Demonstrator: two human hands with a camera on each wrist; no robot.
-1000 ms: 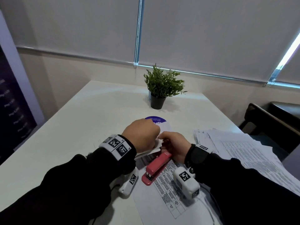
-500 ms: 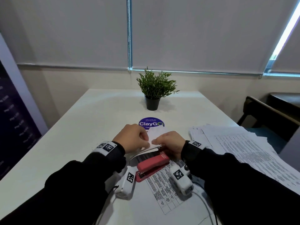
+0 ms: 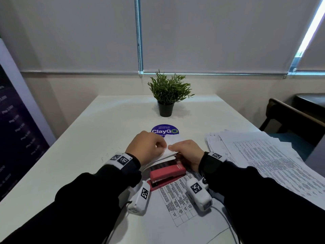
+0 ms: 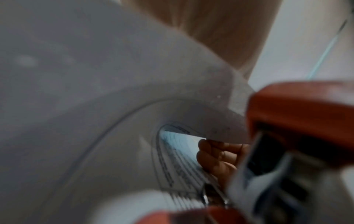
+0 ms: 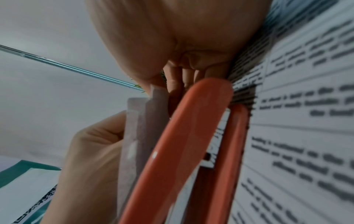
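Over the middle of the white table [image 3: 91,138], my left hand [image 3: 161,147] and right hand [image 3: 172,148] meet. Both pinch the lifted, curled-back top sheets of paper [image 3: 173,140]. A red stapler [image 3: 167,174] lies just below the hands on a printed sheet [image 3: 177,199], its mouth under the raised pages. In the right wrist view the stapler [image 5: 182,144] runs beside the paper edges [image 5: 141,121], with the left hand [image 5: 91,151] gripping them. The left wrist view shows the curled paper [image 4: 114,106], the stapler [image 4: 296,121] and right-hand fingers [image 4: 216,156] beneath.
A small potted plant [image 3: 168,95] stands at the table's far middle, with a round purple sticker [image 3: 165,131] in front of it. A spread stack of printed papers [image 3: 263,155] covers the right side. A dark chair [image 3: 295,120] stands at the right, a dark banner [image 3: 14,129] at the left.
The stapler has swung from a diagonal to lie more crosswise under the hands. My left hand has come down beside the right, and both now pinch the lifted sheets.
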